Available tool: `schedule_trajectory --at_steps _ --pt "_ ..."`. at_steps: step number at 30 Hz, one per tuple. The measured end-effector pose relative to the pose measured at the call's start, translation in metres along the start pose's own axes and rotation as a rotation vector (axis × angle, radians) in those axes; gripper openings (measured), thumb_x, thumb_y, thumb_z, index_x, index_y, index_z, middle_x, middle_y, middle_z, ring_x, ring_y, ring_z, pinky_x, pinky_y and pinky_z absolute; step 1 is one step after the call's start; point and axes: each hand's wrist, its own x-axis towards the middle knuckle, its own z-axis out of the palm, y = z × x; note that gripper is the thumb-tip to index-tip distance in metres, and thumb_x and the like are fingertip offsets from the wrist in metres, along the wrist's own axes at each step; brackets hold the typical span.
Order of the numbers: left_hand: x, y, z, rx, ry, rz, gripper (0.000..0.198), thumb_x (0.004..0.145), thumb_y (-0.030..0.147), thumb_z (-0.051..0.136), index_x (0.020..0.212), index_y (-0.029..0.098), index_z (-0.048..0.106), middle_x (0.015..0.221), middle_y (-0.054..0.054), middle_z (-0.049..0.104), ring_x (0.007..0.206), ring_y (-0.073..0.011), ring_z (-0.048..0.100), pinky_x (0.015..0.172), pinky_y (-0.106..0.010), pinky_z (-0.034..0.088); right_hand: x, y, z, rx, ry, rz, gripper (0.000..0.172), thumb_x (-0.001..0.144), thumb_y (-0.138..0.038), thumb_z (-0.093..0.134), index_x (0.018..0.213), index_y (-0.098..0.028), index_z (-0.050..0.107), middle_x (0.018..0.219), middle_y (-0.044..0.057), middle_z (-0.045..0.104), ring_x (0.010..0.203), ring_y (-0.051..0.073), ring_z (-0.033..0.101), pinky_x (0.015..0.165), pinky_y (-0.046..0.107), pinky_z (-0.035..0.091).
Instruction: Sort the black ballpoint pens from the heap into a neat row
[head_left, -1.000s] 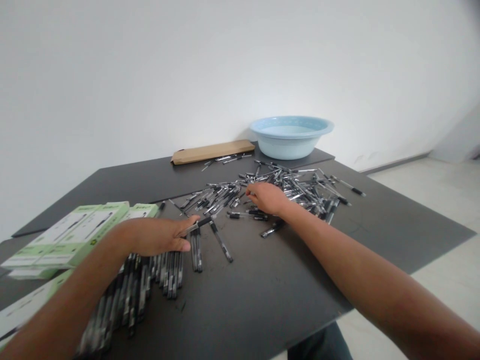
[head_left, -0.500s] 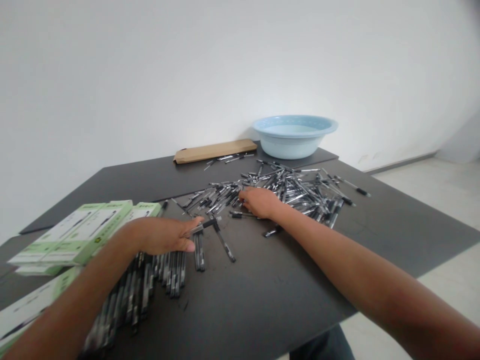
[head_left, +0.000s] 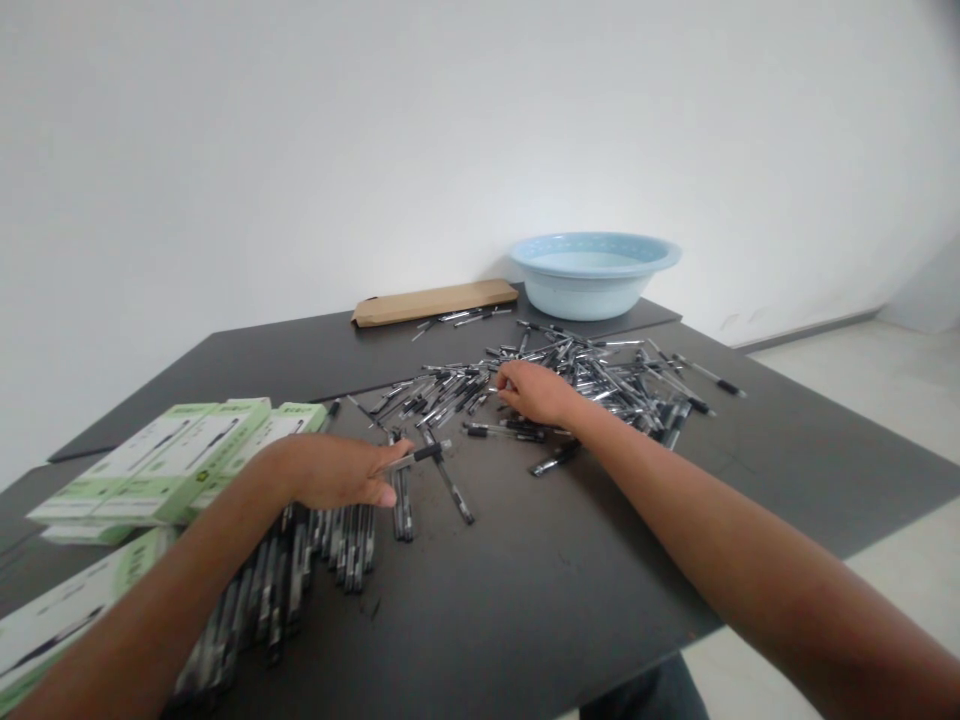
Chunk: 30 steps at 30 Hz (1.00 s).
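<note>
My left hand (head_left: 345,472) grips a pen (head_left: 426,453) between thumb and fingers; its clear tip end and black grip point to the right. Below that hand, rows of pens (head_left: 352,545) lie side by side, and one loose pen (head_left: 454,490) rests at an angle just right of them. My right hand (head_left: 536,393) is at the left part of a heaped pile of black and clear pens (head_left: 600,375). Its fingers are curled in among the pens, and whatever they pinch is hidden.
White and green pen boxes (head_left: 172,455) are stacked on the left of the dark table (head_left: 480,610). A flat brown cardboard piece (head_left: 435,302) lies at the back, with several thin pens in front. A light blue basin (head_left: 596,290) stands at the back right by the wall.
My right hand has shifted slightly to the right and up along the pile, its fingers more curled. My left hand keeps the pen, nearly in place. The view has turned a little.
</note>
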Motion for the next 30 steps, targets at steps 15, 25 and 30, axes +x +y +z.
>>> schedule_trajectory --at_steps 15,25,30 --pt "0.000 0.009 -0.001 0.015 -0.016 -0.006 0.079 0.094 0.043 0.044 0.156 0.002 0.019 0.142 -0.025 0.051 0.125 -0.0341 0.057 0.097 -0.038 0.047 -0.003 0.021 -0.013 -0.025 -0.007 0.136 0.022 0.091 -0.020 0.051 0.103 -0.019 0.069 0.107 0.010 0.072 0.099 0.024 0.064 0.080 0.028 0.043" --pt "0.002 0.005 0.000 0.032 -0.013 -0.054 0.076 0.095 0.042 0.045 0.157 0.006 0.019 0.146 -0.025 0.047 0.129 -0.0337 0.053 0.103 -0.040 0.044 -0.006 0.031 -0.019 -0.072 -0.035 0.180 0.022 0.091 -0.022 0.051 0.103 -0.018 0.069 0.109 0.011 0.072 0.100 0.024 0.065 0.081 0.029 0.043" --pt "0.002 0.007 0.000 0.052 -0.025 -0.049 0.074 0.097 0.041 0.044 0.157 0.005 0.020 0.149 -0.024 0.043 0.133 -0.0327 0.049 0.106 -0.039 0.041 -0.010 0.040 -0.025 -0.107 -0.112 0.172 0.018 0.088 -0.020 0.055 0.095 -0.017 0.071 0.104 0.011 0.073 0.096 0.025 0.066 0.077 0.029 0.045"
